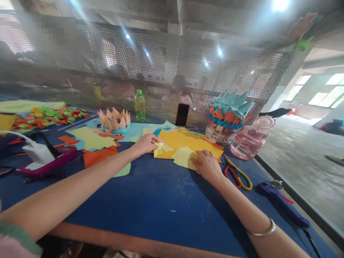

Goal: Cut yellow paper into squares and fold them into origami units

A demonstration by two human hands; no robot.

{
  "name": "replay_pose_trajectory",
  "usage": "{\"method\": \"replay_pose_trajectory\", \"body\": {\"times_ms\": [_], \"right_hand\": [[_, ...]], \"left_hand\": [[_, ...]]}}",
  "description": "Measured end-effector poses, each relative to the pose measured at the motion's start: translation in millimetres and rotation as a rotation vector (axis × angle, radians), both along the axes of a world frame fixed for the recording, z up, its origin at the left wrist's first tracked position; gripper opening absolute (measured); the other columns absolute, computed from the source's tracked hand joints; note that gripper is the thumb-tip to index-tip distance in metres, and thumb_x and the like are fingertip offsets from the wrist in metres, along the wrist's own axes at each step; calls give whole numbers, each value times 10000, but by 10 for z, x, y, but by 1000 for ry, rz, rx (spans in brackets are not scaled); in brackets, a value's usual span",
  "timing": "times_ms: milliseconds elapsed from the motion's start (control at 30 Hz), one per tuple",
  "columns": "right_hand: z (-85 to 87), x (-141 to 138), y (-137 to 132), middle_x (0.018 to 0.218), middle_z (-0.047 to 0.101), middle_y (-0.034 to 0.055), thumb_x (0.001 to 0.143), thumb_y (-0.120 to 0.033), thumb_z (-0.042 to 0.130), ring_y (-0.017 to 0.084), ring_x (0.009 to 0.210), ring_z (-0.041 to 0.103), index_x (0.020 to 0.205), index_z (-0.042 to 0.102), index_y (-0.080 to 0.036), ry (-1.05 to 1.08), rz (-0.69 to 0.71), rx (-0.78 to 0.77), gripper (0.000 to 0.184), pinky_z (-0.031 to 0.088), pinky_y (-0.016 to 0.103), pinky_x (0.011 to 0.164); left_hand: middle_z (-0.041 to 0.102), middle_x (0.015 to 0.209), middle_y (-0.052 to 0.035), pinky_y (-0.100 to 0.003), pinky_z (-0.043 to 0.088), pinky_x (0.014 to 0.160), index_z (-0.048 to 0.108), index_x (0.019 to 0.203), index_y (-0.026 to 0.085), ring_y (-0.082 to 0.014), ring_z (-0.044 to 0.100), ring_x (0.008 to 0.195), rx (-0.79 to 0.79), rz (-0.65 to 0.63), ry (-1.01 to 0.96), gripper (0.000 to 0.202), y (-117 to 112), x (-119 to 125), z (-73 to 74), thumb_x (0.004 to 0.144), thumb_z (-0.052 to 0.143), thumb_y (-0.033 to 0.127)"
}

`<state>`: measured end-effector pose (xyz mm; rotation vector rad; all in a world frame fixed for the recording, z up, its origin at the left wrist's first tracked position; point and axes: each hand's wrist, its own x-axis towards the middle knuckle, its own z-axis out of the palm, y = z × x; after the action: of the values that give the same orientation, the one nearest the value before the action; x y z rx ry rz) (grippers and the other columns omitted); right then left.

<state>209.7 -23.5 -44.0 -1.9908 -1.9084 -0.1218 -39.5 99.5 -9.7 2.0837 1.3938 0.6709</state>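
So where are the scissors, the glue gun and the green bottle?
Scissors [242,174]: head view, on the yellow handle.
Glue gun [278,202]: head view, on the blue body.
Green bottle [140,107]: head view, on its middle.

Legible text, labels, brands, numbers, signs: none in this view. The folded yellow paper [160,149], the green plastic bottle [140,106] and the blue glue gun [279,202] show no mark that can be read.
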Motion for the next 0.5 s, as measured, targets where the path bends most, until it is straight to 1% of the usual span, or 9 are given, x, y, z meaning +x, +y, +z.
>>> {"method": "replay_pose_trajectory", "body": {"times_ms": [67,133,233,300,400,500], "right_hand": [[1,-2,-6,1106,601,143,886,-382,518,290,1033,527,1138,609,-178,-12,2,-7,337,403,398,853],[4,-3,-12,1098,595,147,872,-399,541,295,1032,524,1110,624,-176,-20,9,-16,337,404,406,848],[8,2,-13,1098,589,146,861,-393,563,293,1039,519,1101,631,-171,-20,15,-29,334,403,401,852],[7,10,-8,1094,591,137,859,-387,565,285,1038,519,1104,627,-174,-12,13,-35,330,400,395,860],[1,22,5,1082,596,129,857,-370,566,277,1036,522,1103,619,-163,8,5,-38,326,396,382,867],[-5,29,18,1064,601,121,851,-341,571,269,1028,530,1070,621,-155,29,-5,-32,292,396,366,863]], "left_hand": [[669,697,-32,-254,417,572,638,889,154,-176,610,634,-12,5,20,276,-17,-24,27,629,558,201],[672,687,-38,-257,419,567,646,851,156,-192,619,641,-11,2,55,248,-33,-47,55,619,572,206],[691,777,-60,-271,428,619,657,788,166,-223,626,731,39,-8,114,195,-62,-77,104,609,605,222],[691,839,-72,-283,431,656,660,818,167,-231,622,771,84,-14,146,202,-88,-90,135,640,596,239],[676,856,-84,-307,439,687,654,884,154,-230,617,758,147,-37,186,235,-160,-100,157,685,576,253],[649,973,-104,-337,445,768,640,918,149,-233,602,850,231,-71,201,239,-316,-98,144,713,571,252]]}}
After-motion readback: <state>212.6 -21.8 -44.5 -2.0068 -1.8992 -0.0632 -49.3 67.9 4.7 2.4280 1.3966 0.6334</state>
